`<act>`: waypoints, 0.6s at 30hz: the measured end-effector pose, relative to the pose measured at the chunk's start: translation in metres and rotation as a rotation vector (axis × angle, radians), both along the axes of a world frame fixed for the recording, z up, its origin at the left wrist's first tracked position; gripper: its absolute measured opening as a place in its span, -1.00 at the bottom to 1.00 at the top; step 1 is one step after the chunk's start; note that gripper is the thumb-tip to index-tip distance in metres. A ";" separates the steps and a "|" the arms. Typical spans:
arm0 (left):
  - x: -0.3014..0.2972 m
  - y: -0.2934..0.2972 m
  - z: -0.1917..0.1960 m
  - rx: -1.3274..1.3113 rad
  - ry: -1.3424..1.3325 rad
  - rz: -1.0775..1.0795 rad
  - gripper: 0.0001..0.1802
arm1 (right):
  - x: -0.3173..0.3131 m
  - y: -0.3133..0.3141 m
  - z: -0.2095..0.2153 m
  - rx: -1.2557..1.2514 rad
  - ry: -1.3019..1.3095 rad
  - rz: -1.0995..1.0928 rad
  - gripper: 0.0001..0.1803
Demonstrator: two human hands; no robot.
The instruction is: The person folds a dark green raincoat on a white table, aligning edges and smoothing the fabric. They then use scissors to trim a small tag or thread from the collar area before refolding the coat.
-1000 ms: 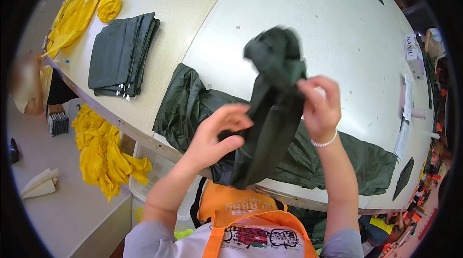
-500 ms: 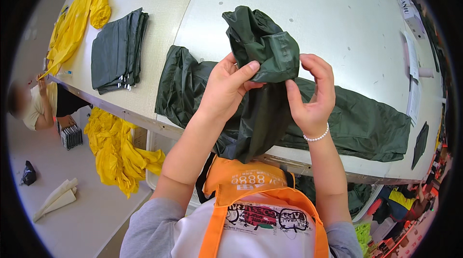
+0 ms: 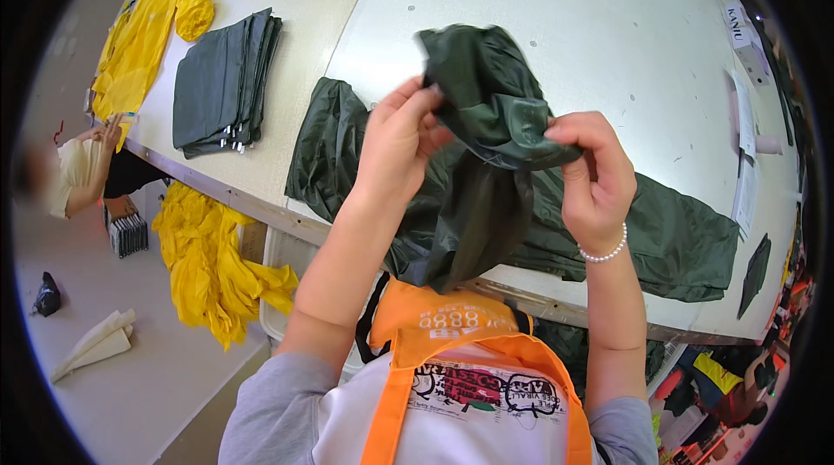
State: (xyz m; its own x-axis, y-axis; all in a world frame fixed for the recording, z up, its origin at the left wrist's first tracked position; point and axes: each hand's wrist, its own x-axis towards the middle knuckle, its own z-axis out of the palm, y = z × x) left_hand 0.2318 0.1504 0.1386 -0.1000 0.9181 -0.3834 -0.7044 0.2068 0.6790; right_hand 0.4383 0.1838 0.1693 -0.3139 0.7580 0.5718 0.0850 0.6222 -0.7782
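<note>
A dark green, thin shiny garment [image 3: 673, 243] lies stretched across the near edge of the table. Its middle part, a gathered pouch-like piece [image 3: 482, 87] with a small smooth panel, is lifted above the table between my hands. My left hand [image 3: 395, 143] pinches the left side of that piece; the fingers' far side is hidden by cloth. With thumb and forefinger, my right hand [image 3: 595, 165] grips its right edge by the panel. Loose cloth hangs down below both hands toward my orange apron [image 3: 434, 308].
Left of the garment stands a stack of folded dark green pieces [image 3: 221, 87] with small white tags. Yellow cloth [image 3: 139, 48] lies beyond it; more hangs beside the table [image 3: 204, 265]. Another person's arm [image 3: 91, 161] is at far left. A white box [image 3: 747, 48] sits at right.
My right hand has moved right and slightly down, pulling the piece's edge outward. The left hand has shifted its hold upward along the cloth. The lifted part has tilted and spread.
</note>
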 end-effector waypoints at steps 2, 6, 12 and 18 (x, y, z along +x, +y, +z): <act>0.012 0.003 0.008 0.230 0.532 0.358 -0.56 | 0.001 0.002 0.011 -0.073 -0.098 -0.080 -0.78; 0.023 -0.001 0.019 0.743 1.153 0.064 -0.46 | -0.004 0.014 0.014 -0.374 -0.211 -0.106 -0.86; 0.023 0.014 0.018 0.382 0.700 -0.241 -0.85 | 0.014 0.036 0.033 -0.755 -0.130 0.275 -0.76; 0.014 0.017 0.028 0.389 0.101 -0.339 -0.81 | 0.017 0.039 0.039 -0.913 0.057 0.516 -0.70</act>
State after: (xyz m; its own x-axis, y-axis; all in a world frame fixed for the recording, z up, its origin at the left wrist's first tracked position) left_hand 0.2457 0.1675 0.1665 0.2090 0.9779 -0.0115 -0.5688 0.1311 0.8120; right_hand 0.4555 0.2231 0.2088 -0.7126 0.6903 -0.1255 -0.0747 -0.2525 -0.9647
